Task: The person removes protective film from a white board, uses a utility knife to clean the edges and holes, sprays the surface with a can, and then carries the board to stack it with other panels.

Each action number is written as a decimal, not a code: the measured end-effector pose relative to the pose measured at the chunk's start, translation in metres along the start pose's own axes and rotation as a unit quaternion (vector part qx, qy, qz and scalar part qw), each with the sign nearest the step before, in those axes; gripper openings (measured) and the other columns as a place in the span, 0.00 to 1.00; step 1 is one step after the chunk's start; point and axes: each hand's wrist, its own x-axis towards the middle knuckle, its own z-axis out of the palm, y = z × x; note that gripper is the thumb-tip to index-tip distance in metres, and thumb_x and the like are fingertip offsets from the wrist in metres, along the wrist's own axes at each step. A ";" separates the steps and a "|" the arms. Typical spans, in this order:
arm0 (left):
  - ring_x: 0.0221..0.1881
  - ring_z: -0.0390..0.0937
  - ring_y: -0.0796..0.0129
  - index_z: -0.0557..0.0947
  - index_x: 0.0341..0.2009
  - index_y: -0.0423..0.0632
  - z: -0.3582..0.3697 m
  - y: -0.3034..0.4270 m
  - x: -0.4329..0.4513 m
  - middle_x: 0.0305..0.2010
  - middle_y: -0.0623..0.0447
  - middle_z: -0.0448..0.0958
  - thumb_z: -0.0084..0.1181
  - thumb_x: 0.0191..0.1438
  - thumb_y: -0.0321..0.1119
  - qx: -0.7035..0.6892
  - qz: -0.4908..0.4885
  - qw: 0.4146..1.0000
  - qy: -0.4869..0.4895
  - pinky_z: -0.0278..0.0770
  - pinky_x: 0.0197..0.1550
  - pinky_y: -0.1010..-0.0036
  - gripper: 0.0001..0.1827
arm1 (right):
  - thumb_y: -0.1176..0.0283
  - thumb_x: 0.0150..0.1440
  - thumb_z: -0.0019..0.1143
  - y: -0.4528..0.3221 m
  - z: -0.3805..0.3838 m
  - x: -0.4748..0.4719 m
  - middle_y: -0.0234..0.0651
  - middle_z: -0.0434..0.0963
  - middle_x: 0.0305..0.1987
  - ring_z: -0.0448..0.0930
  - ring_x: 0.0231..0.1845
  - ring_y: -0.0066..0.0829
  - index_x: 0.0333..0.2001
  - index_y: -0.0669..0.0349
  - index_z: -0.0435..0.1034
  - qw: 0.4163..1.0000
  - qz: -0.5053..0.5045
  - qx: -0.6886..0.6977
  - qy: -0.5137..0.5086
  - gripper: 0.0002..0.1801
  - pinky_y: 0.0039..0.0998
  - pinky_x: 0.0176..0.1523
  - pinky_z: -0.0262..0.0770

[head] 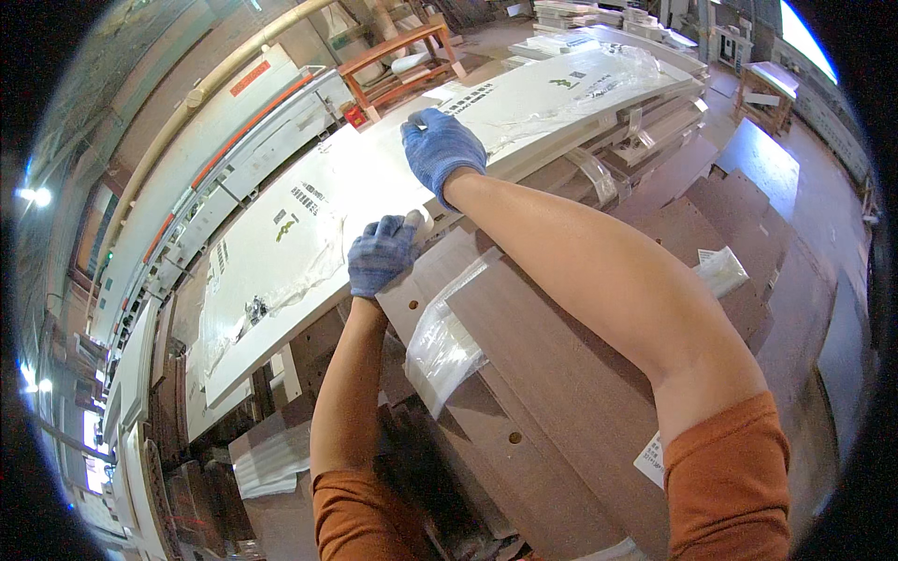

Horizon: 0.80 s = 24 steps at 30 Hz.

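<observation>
My left hand point(382, 256), in a blue knit glove, has its fingers curled at the far corner of a stack of brown panels point(540, 357). A pale rounded thing point(425, 220) shows beside its thumb; glare hides what it is. Clear plastic film point(445, 343) wraps around the panel stack. My right hand point(445, 151), gloved alike, is bent over the white wrapped boards point(393, 168), farther away than the left. Its fingers are curled, and whether they hold anything is hidden. A white label point(652, 459) with writing is on the brown panels near my right sleeve.
A long machine point(203, 182) with a red-orange strip runs along the left. An orange-brown wooden stand point(396, 52) is behind the boards. More brown panels point(715, 231) lie at right, and film-wrapped pieces point(270, 456) sit low at left.
</observation>
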 end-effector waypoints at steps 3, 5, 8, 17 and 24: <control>0.36 0.76 0.61 0.76 0.52 0.66 -0.004 -0.004 -0.014 0.41 0.60 0.76 0.58 0.49 0.38 -0.001 0.025 0.999 0.039 0.77 0.34 0.68 0.23 | 0.52 0.57 0.41 0.001 -0.002 0.001 0.44 0.77 0.49 0.77 0.51 0.45 0.50 0.51 0.71 1.000 -0.003 -0.001 -0.004 0.23 0.42 0.56 0.69; 0.34 0.76 0.61 0.77 0.51 0.67 -0.008 -0.006 -0.022 0.39 0.60 0.77 0.57 0.48 0.34 0.006 0.028 0.998 0.053 0.77 0.33 0.68 0.23 | 0.53 0.58 0.44 0.001 -0.003 0.000 0.43 0.77 0.49 0.76 0.51 0.45 0.48 0.52 0.73 1.000 -0.002 0.010 -0.007 0.22 0.40 0.56 0.69; 0.36 0.74 0.65 0.79 0.47 0.65 -0.011 -0.009 -0.031 0.38 0.61 0.74 0.61 0.39 0.35 0.008 0.034 0.997 0.071 0.76 0.33 0.70 0.24 | 0.54 0.58 0.45 -0.001 -0.001 -0.004 0.43 0.77 0.49 0.76 0.52 0.45 0.47 0.54 0.74 1.000 -0.007 0.006 -0.013 0.21 0.39 0.56 0.69; 0.40 0.75 0.60 0.78 0.45 0.61 -0.042 -0.039 -0.083 0.41 0.57 0.76 0.61 0.45 0.35 -0.041 -0.040 0.995 0.085 0.76 0.40 0.64 0.19 | 0.52 0.55 0.49 0.008 0.010 0.002 0.44 0.76 0.51 0.75 0.53 0.45 0.49 0.54 0.73 0.995 -0.066 -0.017 -0.070 0.23 0.38 0.57 0.69; 0.43 0.75 0.58 0.77 0.46 0.57 -0.123 -0.055 -0.207 0.44 0.55 0.76 0.63 0.43 0.35 -0.022 -0.120 0.992 0.022 0.74 0.46 0.65 0.21 | 0.51 0.43 0.66 0.002 0.009 -0.016 0.41 0.77 0.50 0.77 0.51 0.41 0.50 0.52 0.72 0.826 -0.278 -0.315 -0.377 0.32 0.37 0.55 0.72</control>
